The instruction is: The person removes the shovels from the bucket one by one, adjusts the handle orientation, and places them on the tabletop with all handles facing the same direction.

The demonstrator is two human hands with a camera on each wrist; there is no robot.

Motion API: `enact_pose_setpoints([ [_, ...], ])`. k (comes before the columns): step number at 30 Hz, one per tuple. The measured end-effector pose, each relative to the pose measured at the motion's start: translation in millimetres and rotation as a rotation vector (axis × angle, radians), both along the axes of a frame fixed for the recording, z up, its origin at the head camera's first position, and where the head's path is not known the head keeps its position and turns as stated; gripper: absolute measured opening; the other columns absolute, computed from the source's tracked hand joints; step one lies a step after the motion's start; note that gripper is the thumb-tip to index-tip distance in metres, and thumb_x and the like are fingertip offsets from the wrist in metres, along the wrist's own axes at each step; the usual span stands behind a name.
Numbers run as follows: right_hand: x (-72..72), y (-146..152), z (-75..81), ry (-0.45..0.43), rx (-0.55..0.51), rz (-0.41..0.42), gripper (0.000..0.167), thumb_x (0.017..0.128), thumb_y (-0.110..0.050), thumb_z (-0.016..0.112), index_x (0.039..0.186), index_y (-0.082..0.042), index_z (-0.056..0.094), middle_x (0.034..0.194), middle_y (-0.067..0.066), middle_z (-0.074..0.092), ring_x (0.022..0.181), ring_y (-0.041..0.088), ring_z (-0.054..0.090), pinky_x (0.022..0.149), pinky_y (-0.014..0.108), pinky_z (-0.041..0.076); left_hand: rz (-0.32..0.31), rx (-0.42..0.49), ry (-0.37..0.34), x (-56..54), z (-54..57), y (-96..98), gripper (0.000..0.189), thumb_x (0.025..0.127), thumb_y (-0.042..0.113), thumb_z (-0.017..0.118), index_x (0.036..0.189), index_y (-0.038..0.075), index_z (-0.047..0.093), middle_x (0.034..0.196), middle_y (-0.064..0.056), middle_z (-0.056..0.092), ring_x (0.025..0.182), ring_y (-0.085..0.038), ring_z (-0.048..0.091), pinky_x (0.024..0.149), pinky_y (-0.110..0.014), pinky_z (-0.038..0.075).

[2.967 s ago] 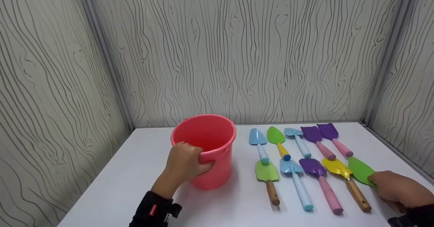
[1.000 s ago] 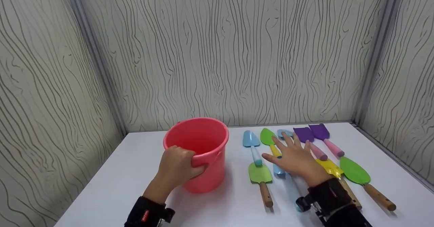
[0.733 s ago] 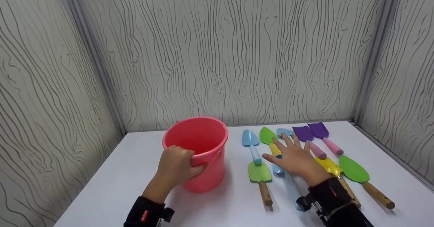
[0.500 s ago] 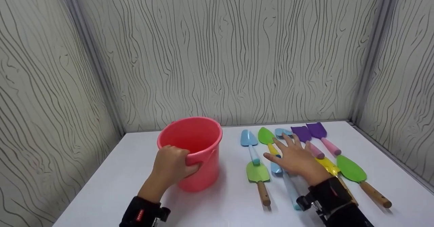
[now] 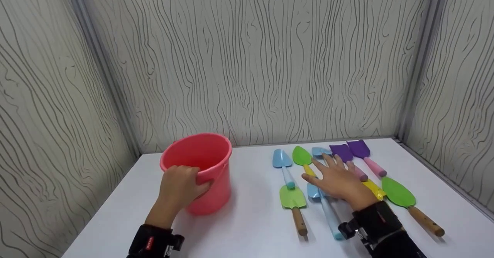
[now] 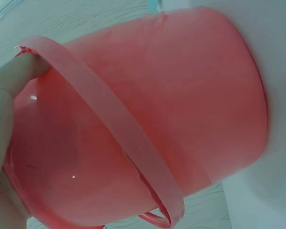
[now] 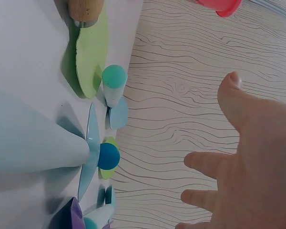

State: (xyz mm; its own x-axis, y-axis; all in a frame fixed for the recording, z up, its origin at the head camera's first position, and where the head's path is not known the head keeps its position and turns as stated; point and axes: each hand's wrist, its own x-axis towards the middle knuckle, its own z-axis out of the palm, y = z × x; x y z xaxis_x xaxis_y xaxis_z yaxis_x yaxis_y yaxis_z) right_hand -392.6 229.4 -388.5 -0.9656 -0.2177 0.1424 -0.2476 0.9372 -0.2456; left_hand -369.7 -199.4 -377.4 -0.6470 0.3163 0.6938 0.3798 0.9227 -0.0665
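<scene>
My left hand (image 5: 179, 186) grips the near rim of a pink bucket (image 5: 214, 192), fingers over the edge and thumb outside. In the left wrist view the bucket's strap handle (image 6: 114, 119) hangs against its side. Spread-fingered, my right hand (image 5: 341, 181) hovers palm down over the trowels; the right wrist view shows it holding nothing. Around it lie a light-blue trowel (image 5: 330, 215), a green trowel with a yellow handle (image 5: 302, 155) and a yellow trowel (image 5: 374, 188). The hand and wrist hide parts of several trowels.
On the white table (image 5: 247, 219), further trowels lie in two rough rows: a blue one (image 5: 282, 159), a light-green one (image 5: 293, 198), a purple one (image 5: 359, 149) and a green one with a wooden handle (image 5: 399, 192). Wood-patterned panels (image 5: 247, 57) stand behind and at both sides.
My left hand has shifted the bucket leftward. My right hand has left the green trowel at the far right and moved left over the middle trowels, where it stays with fingers spread.
</scene>
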Motion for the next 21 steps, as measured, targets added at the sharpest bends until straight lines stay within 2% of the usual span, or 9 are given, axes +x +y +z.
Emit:
enact_pose_setpoints([
  [9, 0.7, 6, 0.4, -0.010, 0.010, -0.018, 0.095, 0.101, -0.080, 0.037, 0.165, -0.009, 0.038, 0.170, 0.033, 0.022, 0.153, 0.064, 0.010, 0.118, 0.082, 0.006, 0.032, 0.044, 0.059, -10.7, -4.4, -21.9, 0.041, 0.069, 0.029, 0.100, 0.075, 0.013, 0.063, 0.063, -0.004, 0.064, 0.061, -0.025, 0.065, 0.078, -0.050, 0.064],
  [14, -1.0, 8, 0.7, -0.009, 0.014, -0.027, 0.096, 0.101, -0.080, 0.036, 0.165, -0.009, 0.037, 0.170, 0.034, 0.022, 0.153, 0.065, 0.011, 0.117, 0.082, 0.006, 0.054, 0.037, 0.107, -13.0, -6.4, -29.5, 0.049, 0.067, 0.028, 0.101, 0.099, 0.005, 0.071, 0.088, -0.012, 0.076, 0.083, -0.035, 0.073, 0.085, -0.054, 0.063],
  [17, -1.3, 8, 1.8, -0.008, 0.020, -0.028, 0.094, 0.101, -0.079, 0.036, 0.165, -0.010, 0.037, 0.170, 0.034, 0.021, 0.153, 0.065, 0.011, 0.116, 0.083, 0.007, 0.114, 0.027, 0.054, -7.7, -1.9, -29.6, 0.071, 0.068, 0.030, 0.099, 0.127, 0.005, 0.070, 0.115, -0.017, 0.076, 0.107, -0.040, 0.071, 0.095, -0.061, 0.058],
  [21, -0.8, 8, 5.9, -0.002, 0.020, -0.026, 0.091, 0.103, -0.077, 0.037, 0.165, -0.010, 0.037, 0.170, 0.034, 0.021, 0.152, 0.066, 0.012, 0.115, 0.085, 0.008, 0.265, -0.017, -0.114, 7.5, 16.1, -21.2, 0.102, 0.070, 0.029, 0.096, 0.158, 0.009, 0.048, 0.148, -0.023, 0.059, 0.136, -0.050, 0.053, 0.108, -0.072, 0.045],
])
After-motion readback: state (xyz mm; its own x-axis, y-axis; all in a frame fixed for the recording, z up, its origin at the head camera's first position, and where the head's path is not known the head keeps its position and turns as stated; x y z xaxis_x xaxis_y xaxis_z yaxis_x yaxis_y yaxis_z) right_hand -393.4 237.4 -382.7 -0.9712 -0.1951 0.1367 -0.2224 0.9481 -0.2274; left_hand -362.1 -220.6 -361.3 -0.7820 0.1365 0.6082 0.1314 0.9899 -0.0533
